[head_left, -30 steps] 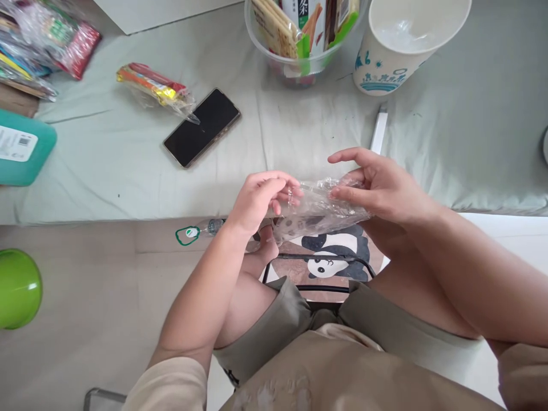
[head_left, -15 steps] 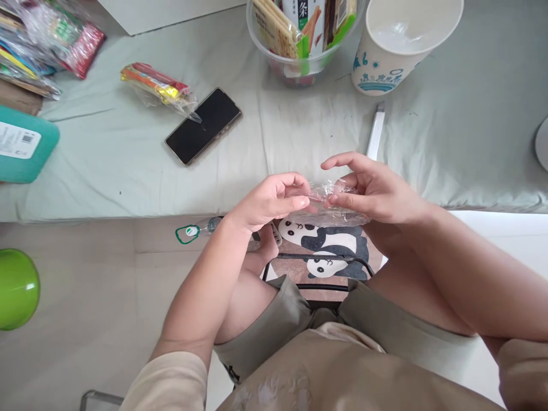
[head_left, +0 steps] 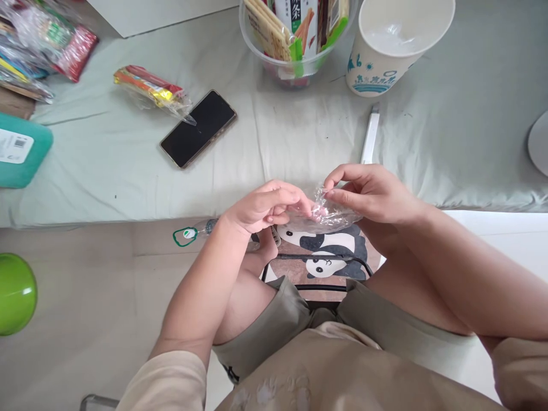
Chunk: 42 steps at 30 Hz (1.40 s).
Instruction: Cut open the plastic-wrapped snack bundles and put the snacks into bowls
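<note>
A crumpled clear plastic bag is between my two hands, above my lap at the front edge of the cloth-covered surface. My right hand pinches its upper edge between thumb and fingers. My left hand is closed, with bent fingers pressed against the bag's left side; its thumb lies along the top. Some of the left fingertips show through or behind the film. Whether anything is inside the bag I cannot make out. Just beyond my right hand lies a white-handled cutter.
Behind are a clear tub of packaged snacks and a paper bucket. A phone lies under the end of a snack packet. To the left are a teal box and wrapped packets. A panda-print stool stands below my hands.
My left hand has turned, its fingers now pointing right and down into the bag. My right index finger has come down toward the thumb, and the bag's edge has been drawn up.
</note>
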Each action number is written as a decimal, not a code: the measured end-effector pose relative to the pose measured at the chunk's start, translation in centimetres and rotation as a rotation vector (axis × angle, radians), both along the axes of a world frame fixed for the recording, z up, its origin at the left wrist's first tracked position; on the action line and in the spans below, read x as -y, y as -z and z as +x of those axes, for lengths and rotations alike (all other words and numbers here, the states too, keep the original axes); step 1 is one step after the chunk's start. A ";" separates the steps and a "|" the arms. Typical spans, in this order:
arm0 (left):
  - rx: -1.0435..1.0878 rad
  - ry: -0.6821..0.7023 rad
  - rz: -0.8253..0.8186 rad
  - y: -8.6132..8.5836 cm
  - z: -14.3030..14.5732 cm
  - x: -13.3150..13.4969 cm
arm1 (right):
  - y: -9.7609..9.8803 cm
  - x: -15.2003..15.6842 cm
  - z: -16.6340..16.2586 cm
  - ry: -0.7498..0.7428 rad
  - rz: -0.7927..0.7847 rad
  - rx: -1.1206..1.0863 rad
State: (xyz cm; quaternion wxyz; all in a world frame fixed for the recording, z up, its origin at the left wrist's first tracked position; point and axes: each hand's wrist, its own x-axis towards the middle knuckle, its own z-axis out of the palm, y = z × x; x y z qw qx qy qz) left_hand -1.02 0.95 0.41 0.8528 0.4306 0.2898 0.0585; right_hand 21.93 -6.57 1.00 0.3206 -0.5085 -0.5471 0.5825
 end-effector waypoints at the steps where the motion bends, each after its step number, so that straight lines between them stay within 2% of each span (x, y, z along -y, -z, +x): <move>1: 0.003 -0.014 -0.001 0.0 0.0 0.0 | 0.0 0.0 0.0 0.011 -0.006 0.001; 5: -0.060 -0.170 0.059 0.1 -0.1 -0.2 | -0.1 0.0 0.0 0.059 -0.045 0.008; 8: -0.171 -0.230 0.136 -0.1 -0.2 -0.2 | -0.1 0.0 0.1 0.078 -0.037 0.020; 13: -0.249 -0.362 0.234 -0.4 -0.3 -0.1 | -0.2 0.0 0.1 0.041 -0.016 -0.008; 16: -0.255 -0.275 0.161 -0.3 -0.3 0.0 | -0.1 0.1 0.2 0.004 -0.016 -0.046; 20: -0.253 -0.044 0.015 -0.2 -0.6 -0.1 | 0.0 0.1 0.3 -0.019 0.010 -0.094; 23: -0.158 0.098 -0.043 -0.2 -1.0 -0.3 | 0.1 0.1 0.4 -0.034 -0.004 -0.116; 25: -0.093 0.146 -0.054 -0.1 -1.0 -0.4 | 0.3 0.1 0.4 -0.047 -0.018 -0.129; 27: -0.070 0.148 -0.084 0.0 -0.9 -0.5 | 0.4 0.2 0.5 -0.070 -0.027 -0.146; 31: -0.102 0.050 -0.097 0.1 -0.5 -0.3 | 0.4 0.2 0.4 -0.129 -0.029 -0.167; 37: -0.113 0.142 0.024 -0.2 0.0 0.6 | 0.1 0.2 0.3 -0.136 -0.056 -0.136; 42: -0.212 0.014 0.226 -0.5 0.4 0.8 | 0.0 0.2 0.2 -0.138 -0.102 -0.104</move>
